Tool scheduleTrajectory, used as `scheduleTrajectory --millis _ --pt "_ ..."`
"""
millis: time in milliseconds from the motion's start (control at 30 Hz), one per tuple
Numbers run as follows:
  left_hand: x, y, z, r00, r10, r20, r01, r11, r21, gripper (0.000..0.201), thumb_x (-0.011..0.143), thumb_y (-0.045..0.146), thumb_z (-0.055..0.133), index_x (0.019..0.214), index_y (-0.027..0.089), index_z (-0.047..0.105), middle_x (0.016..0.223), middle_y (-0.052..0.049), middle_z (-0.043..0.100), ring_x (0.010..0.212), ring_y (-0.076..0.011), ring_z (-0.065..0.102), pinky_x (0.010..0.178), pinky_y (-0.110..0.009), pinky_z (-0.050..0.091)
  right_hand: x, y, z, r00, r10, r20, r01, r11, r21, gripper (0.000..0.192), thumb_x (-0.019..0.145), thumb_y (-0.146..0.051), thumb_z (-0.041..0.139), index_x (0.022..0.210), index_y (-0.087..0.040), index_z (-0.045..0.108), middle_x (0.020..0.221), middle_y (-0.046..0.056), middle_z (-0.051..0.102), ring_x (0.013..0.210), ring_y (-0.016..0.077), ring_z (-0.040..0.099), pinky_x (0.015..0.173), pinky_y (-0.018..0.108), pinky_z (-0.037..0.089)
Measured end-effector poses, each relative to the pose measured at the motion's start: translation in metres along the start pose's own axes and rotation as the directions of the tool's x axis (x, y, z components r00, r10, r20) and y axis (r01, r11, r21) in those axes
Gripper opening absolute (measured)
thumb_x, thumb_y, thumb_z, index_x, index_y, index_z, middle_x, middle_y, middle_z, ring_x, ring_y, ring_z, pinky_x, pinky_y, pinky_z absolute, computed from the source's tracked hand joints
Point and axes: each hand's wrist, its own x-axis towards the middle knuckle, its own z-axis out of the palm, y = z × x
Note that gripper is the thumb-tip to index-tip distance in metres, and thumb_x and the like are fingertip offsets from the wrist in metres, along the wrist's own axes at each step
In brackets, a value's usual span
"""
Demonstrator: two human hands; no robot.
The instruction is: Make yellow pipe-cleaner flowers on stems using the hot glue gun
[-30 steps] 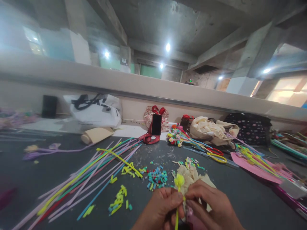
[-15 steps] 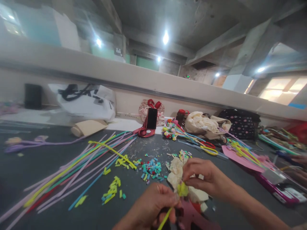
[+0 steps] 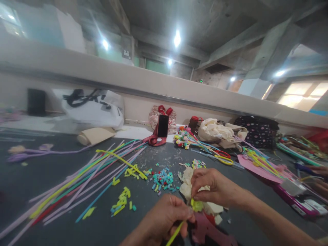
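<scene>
Fingers (image 3: 198, 186) pinch yellow flower (image 3: 197, 205) — cloth (image 3: 212, 127) in bag (image 3: 208, 139).

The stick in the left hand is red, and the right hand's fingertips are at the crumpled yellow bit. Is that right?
Not quite: the stick in the left hand is yellow, not red, as the head view shows. The right hand does have its fingertips at the crumpled yellow bit.

The person's left hand (image 3: 167, 215) and right hand (image 3: 213, 187) make two, with one held yellow stem (image 3: 175, 234), one central phone (image 3: 163, 126), one red-capped bottle (image 3: 193, 124), one white bag (image 3: 92, 114), one spotted bag (image 3: 257, 131) and one beige roll (image 3: 96, 135)
</scene>
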Motion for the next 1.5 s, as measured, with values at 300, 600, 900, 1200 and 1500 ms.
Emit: scheduleTrajectory --millis 300,600,900,1200,1500 --pt "0.001 0.0 -0.001 1.0 0.002 -0.028 -0.002 1.0 0.013 0.018 0.061 0.028 0.053 0.059 0.012 0.061 0.033 0.004 0.05 0.023 -0.0025 0.025 0.028 -0.018 0.01 0.0 -0.006 -0.001 0.999 -0.015 0.034 0.018 0.998 -0.067 0.009 0.077 -0.017 0.058 0.074 -0.015 0.067 0.076 0.001 0.057 0.073 0.0114 0.055 0.064 0.02 0.039" --pt "0.001 0.002 0.001 0.999 -0.006 -0.044 0.009 0.998 0.062 0.013 0.06 0.023 0.052 0.056 0.012 0.059 0.032 0.004 0.049 0.023 -0.0027 0.024 0.028 -0.018 0.009 0.005 -0.01 -0.001 0.997 -0.066 0.05 0.075 0.978 -0.193 0.012 0.077 -0.011 0.055 0.072 -0.015 0.065 0.075 0.001 0.057 0.073 0.0105 0.053 0.066 0.019 0.038" --pt "0.001 -0.001 0.0 0.999 0.016 -0.043 -0.013 0.998 0.06 0.014 0.061 0.024 0.051 0.058 0.013 0.059 0.032 0.005 0.049 0.024 -0.0029 0.024 0.028 -0.018 0.01 0.007 -0.011 -0.001 0.992 -0.093 0.088 0.113 0.957 -0.268 0.015 0.079 -0.011 0.053 0.07 -0.016 0.064 0.073 0.001 0.057 0.071 0.0103 0.052 0.065 0.019 0.037" --pt "0.002 0.001 0.001 0.999 -0.004 -0.037 0.006 0.998 0.07 0.013 0.058 0.021 0.05 0.054 0.012 0.058 0.031 0.005 0.047 0.023 -0.0031 0.022 0.028 -0.02 0.008 0.008 -0.013 -0.001 0.98 -0.145 0.135 0.185 0.913 -0.363 0.023 0.083 -0.013 0.047 0.065 -0.016 0.061 0.068 0.0 0.054 0.067 0.0111 0.05 0.064 0.021 0.036" --pt "0.0 0.0 0.0 0.998 0.05 -0.046 -0.046 0.995 0.085 0.015 0.06 0.019 0.047 0.049 0.013 0.056 0.03 0.005 0.044 0.024 -0.0032 0.02 0.029 -0.021 0.006 0.01 -0.019 -0.003 0.972 -0.142 0.188 0.212 0.876 -0.433 0.028 0.086 -0.016 0.043 0.062 -0.016 0.058 0.068 0.001 0.055 0.071 0.012 0.051 0.067 0.023 0.036"
